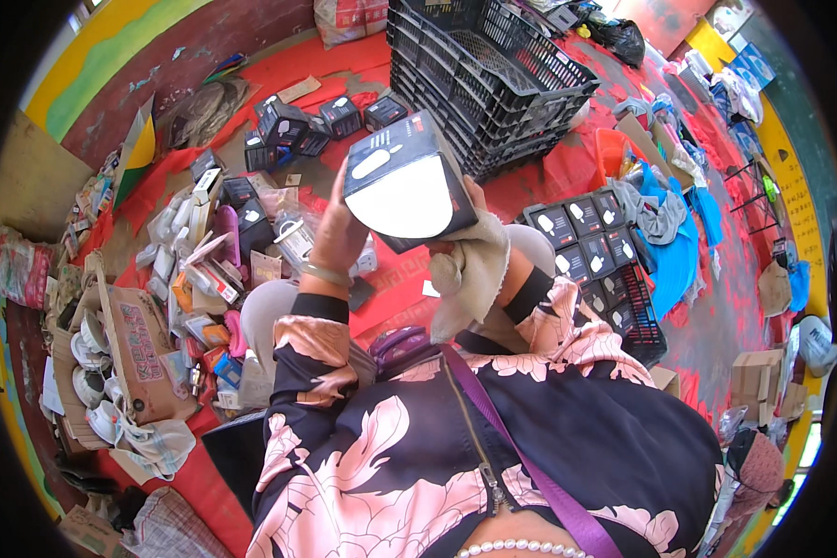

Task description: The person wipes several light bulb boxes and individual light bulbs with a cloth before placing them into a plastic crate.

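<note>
A black cardboard box [456, 177] with a large white rounded shape printed on it is held up in front of my chest. My left hand [338, 232] grips its left side, fingers partly behind it. A greyish-beige cloth [474, 279] hangs from my right hand [475, 192], which is at the box's right side. Cloth and box hide most of that hand. To the right, several similar black boxes [581, 219] fill a black plastic crate [644, 330]. More loose black boxes [341, 116] lie on the floor beyond my left hand.
Stacked black crates [493, 84] stand ahead. Left, a pile of small packaged goods [205, 270] spreads beside an open carton [135, 349] holding white round items. Blue fabric [674, 265] and an orange-red tub [614, 153] lie right, on a red floor covering [344, 65].
</note>
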Tool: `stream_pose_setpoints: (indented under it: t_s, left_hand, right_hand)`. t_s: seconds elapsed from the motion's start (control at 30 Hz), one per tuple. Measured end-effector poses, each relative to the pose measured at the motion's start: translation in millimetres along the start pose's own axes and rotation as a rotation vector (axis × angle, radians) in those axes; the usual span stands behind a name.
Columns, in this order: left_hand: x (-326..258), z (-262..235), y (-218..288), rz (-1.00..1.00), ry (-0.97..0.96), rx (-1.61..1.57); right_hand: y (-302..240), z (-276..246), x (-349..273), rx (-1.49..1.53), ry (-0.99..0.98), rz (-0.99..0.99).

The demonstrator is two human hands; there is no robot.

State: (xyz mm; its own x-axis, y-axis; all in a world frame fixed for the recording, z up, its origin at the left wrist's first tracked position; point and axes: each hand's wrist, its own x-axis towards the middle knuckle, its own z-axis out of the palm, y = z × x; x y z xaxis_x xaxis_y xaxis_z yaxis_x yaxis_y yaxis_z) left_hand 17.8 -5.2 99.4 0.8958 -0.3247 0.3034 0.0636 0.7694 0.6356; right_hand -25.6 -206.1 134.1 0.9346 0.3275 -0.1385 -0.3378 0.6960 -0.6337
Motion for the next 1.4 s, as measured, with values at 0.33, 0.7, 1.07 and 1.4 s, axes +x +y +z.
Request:
stream_pose_setpoints:
  t_s: [0.33, 0.7, 1.07, 1.4]
  left_hand:
    - [-11, 9, -19, -0.005, 0.277, -0.104]
    - [-10, 30, 4, 0.062, 0.152, 0.293]
    - [-8, 36, 0, 0.053, 0.119, 0.115]
    - [-10, 39, 5, 0.157, 0.153, 0.327]
  right_hand:
    - [-4, -39, 4, -0.129, -0.045, 0.288]
    - [-71, 69, -18, -2.198, -0.202, -0.753]
    - [-73, 72, -7, -1.788, -0.018, -1.069]
    - [-82, 90, -30, -2.299, -0.135, -0.821]
